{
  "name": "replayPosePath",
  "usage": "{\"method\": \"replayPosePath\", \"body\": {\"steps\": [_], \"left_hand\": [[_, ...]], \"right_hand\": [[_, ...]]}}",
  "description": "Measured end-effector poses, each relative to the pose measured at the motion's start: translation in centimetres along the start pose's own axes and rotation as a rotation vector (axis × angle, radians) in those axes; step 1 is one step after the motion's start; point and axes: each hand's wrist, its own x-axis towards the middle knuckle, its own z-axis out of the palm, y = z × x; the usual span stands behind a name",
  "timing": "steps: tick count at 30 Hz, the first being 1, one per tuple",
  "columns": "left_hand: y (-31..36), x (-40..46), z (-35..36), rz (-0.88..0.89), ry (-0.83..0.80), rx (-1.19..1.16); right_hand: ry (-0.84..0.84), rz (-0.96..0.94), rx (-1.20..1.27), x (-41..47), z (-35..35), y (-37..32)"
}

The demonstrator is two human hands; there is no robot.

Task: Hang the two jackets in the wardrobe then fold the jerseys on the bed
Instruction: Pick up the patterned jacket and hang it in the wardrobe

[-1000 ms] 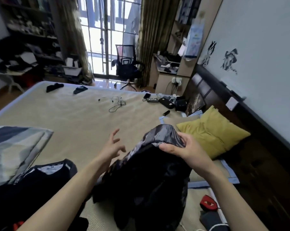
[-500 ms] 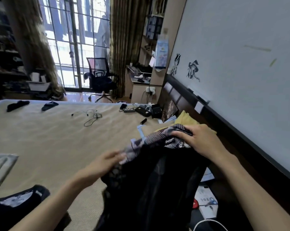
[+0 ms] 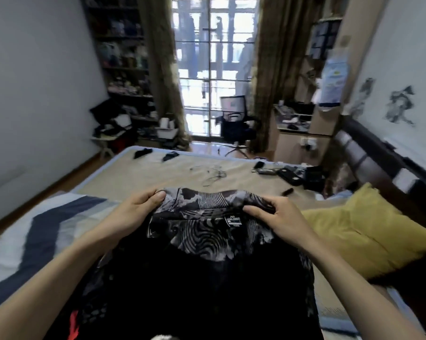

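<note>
- Bed (image 3: 158,177): a broad tan surface lying bare beyond the garment; judged the best place to spread the garment flat before any fold.
- Yellow pillow (image 3: 368,231): lies near the right forearm; the fabric is best laid clear of it.
- Jersey (image 3: 207,241): dark, with a grey patterned yoke, held up above the bed at its collar edge, label facing the camera, body hanging toward the viewer. Keeping the collar taut and level should let the sleeves fall evenly.
- Left hand (image 3: 136,212): fingers and thumb curled, pinching the collar's left end.
- Right hand (image 3: 278,219): fingers curled, gripping the collar's right end beside the label (image 3: 233,220).
</note>
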Motion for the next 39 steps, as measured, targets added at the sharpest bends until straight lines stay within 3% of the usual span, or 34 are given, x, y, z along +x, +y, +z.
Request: {"method": "replayPosePath", "body": {"steps": [6,16,24,31,39], "left_hand": [[1.9,-11.1,-1.6,-0.125,0.310,0.075],[11.3,-35.7,-3.7,-0.317,0.798,0.065],[20.8,-52.5,1.9,-0.392,1.154,0.123],[26.9,-62.6,8.1,-0.418,1.385,0.197],[31.1,-73.1,14.0,-0.651,1.824,0.339]], "right_hand": [[-0.239,-0.168,0.239,1.8,3.6,-4.4],[-0.703,-0.625,0.465,-3.0,13.8,-22.5],[-0.979,-1.006,0.624,-17.4,19.7,-35.8],[-1.376,-1.172,0.755,-32.6,20.8,-44.4],[-1.803,-1.344,0.858,-48.8,21.7,-51.3]]}}
